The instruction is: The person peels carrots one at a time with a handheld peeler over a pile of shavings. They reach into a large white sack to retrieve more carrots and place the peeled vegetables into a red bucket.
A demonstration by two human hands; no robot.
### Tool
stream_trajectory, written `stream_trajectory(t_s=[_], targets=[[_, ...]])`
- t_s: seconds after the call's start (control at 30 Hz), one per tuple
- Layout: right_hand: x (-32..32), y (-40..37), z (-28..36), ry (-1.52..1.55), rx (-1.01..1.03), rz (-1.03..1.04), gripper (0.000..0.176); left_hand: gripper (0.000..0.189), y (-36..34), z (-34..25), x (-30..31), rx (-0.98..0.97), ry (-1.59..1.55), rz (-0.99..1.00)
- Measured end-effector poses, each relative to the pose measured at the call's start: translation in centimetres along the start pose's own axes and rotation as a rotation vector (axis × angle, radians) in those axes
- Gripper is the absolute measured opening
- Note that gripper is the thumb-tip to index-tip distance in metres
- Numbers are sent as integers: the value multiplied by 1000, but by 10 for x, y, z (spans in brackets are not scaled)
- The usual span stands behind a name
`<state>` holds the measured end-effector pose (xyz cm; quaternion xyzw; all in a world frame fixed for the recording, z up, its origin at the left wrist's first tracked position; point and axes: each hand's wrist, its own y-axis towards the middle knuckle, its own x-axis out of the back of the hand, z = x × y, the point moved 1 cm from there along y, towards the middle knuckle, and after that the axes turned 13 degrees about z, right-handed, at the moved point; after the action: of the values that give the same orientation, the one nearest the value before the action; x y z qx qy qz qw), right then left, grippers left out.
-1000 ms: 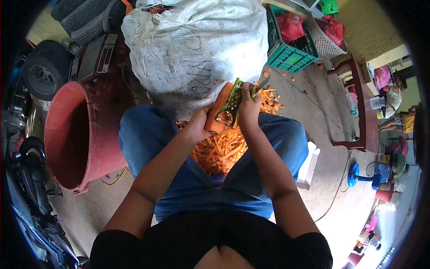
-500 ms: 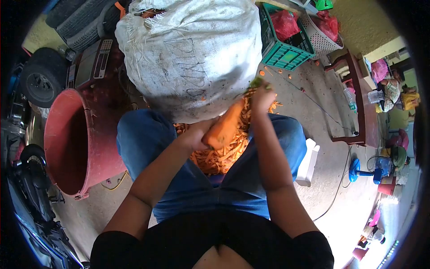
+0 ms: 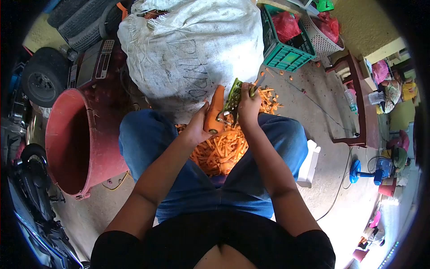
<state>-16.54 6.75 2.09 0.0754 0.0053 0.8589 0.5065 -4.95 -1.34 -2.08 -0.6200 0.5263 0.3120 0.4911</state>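
My left hand [image 3: 197,127] is wrapped round the lower part of a large orange carrot [image 3: 216,107], which stands nearly upright, its thick end toward me. Closed on a green peeler [image 3: 234,95] with holes in its handle is my right hand [image 3: 249,107]. The peeler's metal head is right at the carrot's lower right side. A small knife [image 3: 258,84] also sticks up out of the right hand, its blade pointing away. Beneath both hands, between the knees, lies a heap of carrot peelings [image 3: 220,152], with more peelings beyond the right knee.
A big white woven sack [image 3: 192,49] stands just in front of the knees. On the left a red bin [image 3: 105,143] lies tipped. A green crate [image 3: 286,56] and a white basket [image 3: 320,47] are at the far right. A white box [image 3: 309,166] lies beside the right knee.
The carrot has turned more upright and shifted slightly away from me. My right hand, with the peeler, has come down and left to the carrot's lower side.
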Motion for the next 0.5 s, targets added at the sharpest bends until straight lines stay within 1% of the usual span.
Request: stream_trajectory(t_s=[0.03, 0.1, 0.13, 0.17, 0.23, 0.27, 0.3, 0.37, 0.4, 0.47, 0.5], targets=[[0, 1, 1, 2, 0, 1, 25, 32, 2, 2, 6, 8, -18, 9], [4, 5, 4, 376, -100, -68, 26, 32, 0, 1, 3, 13, -34, 15], [10, 15, -6, 226, 6, -101, 26, 35, -4, -1, -10, 43, 23, -8], [16, 17, -17, 226, 9, -105, 26, 38, -6, -1, -18, 74, 81, -28], [22, 14, -11, 229, -72, -81, 26, 37, -7, -1, -22, 80, 99, -15], [17, 11, -15, 228, -41, -77, 26, 35, -8, -1, -22, 82, 112, -9], [9, -1, 1, 314, -71, -27, 25, 35, -5, 0, -17, 82, 111, -7], [-1, -17, 13, -26, -81, 90, 25, 33, 1, 3, -2, -26, 98, 92], [-7, -24, 17, -81, -32, 102, 25, 33, 1, 4, -3, -26, 97, 89], [-13, -27, 18, -180, 55, 106, 25, 31, 2, 6, -4, -22, -117, 33], [-12, -25, 12, -178, 53, 108, 25, 31, -2, 4, -9, -24, -117, 30]])
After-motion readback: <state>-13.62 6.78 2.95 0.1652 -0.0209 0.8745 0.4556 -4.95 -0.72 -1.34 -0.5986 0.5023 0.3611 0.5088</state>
